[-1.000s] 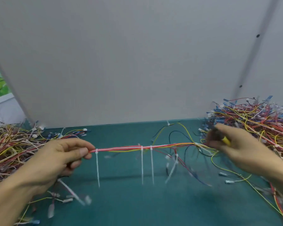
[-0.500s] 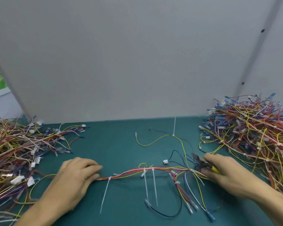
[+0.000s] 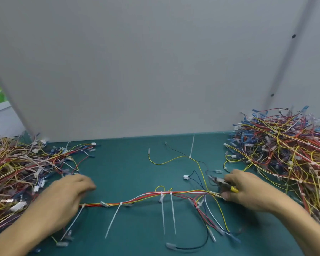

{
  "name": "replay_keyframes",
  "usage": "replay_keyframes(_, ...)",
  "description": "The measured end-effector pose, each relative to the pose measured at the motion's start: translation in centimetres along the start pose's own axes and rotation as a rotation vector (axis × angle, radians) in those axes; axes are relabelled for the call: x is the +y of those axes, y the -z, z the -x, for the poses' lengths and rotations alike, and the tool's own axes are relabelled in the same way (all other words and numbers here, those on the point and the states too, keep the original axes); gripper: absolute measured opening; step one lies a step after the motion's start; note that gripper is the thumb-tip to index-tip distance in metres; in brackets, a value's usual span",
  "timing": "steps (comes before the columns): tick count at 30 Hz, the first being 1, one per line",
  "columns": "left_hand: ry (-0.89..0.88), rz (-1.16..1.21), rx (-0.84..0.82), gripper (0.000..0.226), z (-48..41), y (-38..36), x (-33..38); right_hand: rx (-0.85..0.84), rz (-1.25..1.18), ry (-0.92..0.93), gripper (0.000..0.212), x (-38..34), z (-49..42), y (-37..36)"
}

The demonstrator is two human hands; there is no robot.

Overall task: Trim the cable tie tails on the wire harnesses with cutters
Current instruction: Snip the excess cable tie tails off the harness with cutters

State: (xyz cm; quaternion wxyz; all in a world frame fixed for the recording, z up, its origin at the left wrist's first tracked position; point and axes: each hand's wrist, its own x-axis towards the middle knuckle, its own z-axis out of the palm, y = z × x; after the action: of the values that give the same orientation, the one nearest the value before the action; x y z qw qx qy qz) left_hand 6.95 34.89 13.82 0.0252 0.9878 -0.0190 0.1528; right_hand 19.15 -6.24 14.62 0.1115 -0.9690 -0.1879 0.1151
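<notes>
Assembly workbench: wire harness piles (image 3: 288, 150), green mat (image 3: 126, 163), grey partition (image 3: 137, 71).

head cam: worn on my head | faces forward and down across green tabletop (image 3: 129, 163) to grey partition (image 3: 155, 71) | near: my left hand (image 3: 63, 202), right hand (image 3: 249, 191) at bottom edge

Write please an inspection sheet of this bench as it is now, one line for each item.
Surface: green mat.
Job's things: wire harness lies across it; several cable tie tails uncut; cutters held.
Clutter: left pile and right pile of harnesses.
Hands: left hand over the harness's left end, blurred, grip unclear; right hand grips cutters.
Cables: yellow wire branches toward the back.
Surroundings: grey panel behind.
</notes>
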Motion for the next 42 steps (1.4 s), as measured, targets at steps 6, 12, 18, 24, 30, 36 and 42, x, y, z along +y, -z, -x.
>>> replay_keyframes(6,-0.294,0.337,0.043,0.037,-1.4,-1.2,11.1,0.103,-0.168,-0.087,0.012,1.5,0.7,3.6)
replay_keyframes(12,-0.244,0.172,-0.194,0.072,-2.4,-5.4,15.7,0.291,-0.232,-0.136,0.015,0.3,-0.3,3.7)
replay_keyframes(18,-0.202,0.111,-0.328,0.084,-2.6,-6.8,16.2,0.162,-0.190,-0.144,0.019,-2.7,-0.9,0.5)
replay_keyframes(24,-0.204,0.131,0.092,0.043,-0.4,-3.1,15.4,0.167,-0.109,-0.289,0.025,-2.7,-0.6,-0.9)
replay_keyframes(30,0.560,0.001,-0.051,0.030,1.0,0.9,5.4,0.065,-0.095,-0.273,0.018,-2.2,-0.4,-0.5)
replay_keyframes(36,0.744,0.013,-0.210,0.043,0.5,-1.7,2.9,0.118,-0.062,-0.277,0.018,-2.8,-0.6,-2.4)
replay_keyframes(42,0.740,0.022,-0.089,0.017,-1.2,-2.7,4.4,0.274,0.110,-0.172,0.013,-4.0,-1.2,-3.9)
